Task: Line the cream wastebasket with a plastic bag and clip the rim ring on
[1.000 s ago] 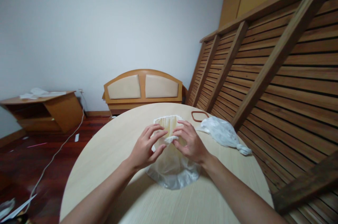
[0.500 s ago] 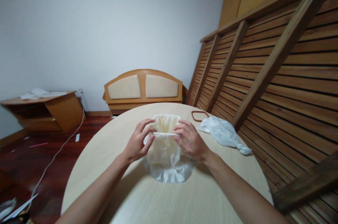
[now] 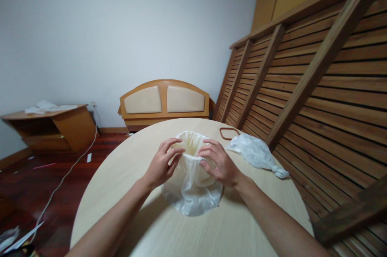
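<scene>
On my feed the left hand (image 3: 161,163) has shifted inward within the last half-second, and the front of the white bag (image 3: 196,194) creases deeper, so I judge its rim (image 3: 193,157) unsettled. Left and right hand (image 3: 222,164) curve at the rim, fingers parted; whether either pinches, I can't tell. The bag stands well inside the surface's (image 3: 115,176) far edge.

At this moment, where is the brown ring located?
In the head view, the brown ring lies at the far right of the table, beside the knotted bag and beyond the right hand.
</scene>
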`<state>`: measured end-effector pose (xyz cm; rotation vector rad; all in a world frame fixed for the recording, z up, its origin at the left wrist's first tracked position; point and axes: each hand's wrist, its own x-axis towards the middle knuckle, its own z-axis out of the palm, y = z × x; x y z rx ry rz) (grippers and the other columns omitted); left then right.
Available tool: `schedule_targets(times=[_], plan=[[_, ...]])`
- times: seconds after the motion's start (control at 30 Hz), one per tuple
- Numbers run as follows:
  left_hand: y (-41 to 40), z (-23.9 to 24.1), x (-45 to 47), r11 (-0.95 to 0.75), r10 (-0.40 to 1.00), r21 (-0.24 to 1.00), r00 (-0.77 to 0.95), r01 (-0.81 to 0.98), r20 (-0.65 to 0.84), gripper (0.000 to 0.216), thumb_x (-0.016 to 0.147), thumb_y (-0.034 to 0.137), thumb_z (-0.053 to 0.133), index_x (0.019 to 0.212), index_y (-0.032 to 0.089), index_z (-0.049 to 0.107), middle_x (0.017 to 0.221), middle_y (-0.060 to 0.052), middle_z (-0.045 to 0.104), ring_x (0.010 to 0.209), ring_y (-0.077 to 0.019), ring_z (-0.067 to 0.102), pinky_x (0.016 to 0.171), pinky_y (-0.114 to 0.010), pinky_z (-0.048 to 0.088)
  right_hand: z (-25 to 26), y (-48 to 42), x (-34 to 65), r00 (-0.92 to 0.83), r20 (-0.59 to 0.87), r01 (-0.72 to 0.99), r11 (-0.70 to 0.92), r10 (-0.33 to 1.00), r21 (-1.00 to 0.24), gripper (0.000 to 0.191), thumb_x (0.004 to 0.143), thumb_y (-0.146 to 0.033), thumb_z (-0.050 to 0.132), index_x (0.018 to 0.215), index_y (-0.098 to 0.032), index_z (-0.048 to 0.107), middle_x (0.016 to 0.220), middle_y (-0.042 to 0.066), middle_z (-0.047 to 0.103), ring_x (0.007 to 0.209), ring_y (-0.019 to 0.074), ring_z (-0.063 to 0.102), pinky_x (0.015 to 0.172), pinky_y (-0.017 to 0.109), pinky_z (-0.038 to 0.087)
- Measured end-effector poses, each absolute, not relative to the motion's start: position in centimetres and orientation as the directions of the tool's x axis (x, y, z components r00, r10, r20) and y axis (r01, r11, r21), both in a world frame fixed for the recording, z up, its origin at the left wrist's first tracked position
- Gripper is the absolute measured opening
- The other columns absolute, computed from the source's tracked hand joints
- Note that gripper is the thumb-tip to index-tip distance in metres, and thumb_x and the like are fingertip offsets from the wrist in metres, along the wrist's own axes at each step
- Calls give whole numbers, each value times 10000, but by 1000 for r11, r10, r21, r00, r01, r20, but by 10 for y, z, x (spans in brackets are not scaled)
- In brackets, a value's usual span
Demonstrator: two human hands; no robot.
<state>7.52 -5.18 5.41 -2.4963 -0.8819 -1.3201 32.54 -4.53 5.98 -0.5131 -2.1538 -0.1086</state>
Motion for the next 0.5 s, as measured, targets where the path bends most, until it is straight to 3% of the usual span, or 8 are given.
schedule_targets(times=[0.1,0.27,0.5], plan=[[-57,55,81,-822,411,112,445,558,795,318,942,168,554,1252,239,563,1306,-118,563,1257,-254,500,1053,-467,453,57,-46,322,-520,795,387,916,314,-109,151,939,-258,591,1080,-241,644,1042,54,703,1254,264,523,1069,493,446],[-59,53,88,-836,409,105,484,538,774,159,950,162,532,1078,226,600,1248,-107,612,1206,-235,548,1066,-464,445,55,-41,326,-532,783,401,910,324,-104,188,941,-284,600,1118,-255,659,1073,57,698,1265,266,522,1075,504,450],[-59,53,82,-838,450,160,494,522,744,140,952,202,526,1086,215,565,1267,-121,599,1244,-241,529,1135,-503,365,54,-28,341,-511,795,441,893,327,-84,258,934,-260,610,1189,-283,644,1179,68,671,1263,271,518,1059,537,461]])
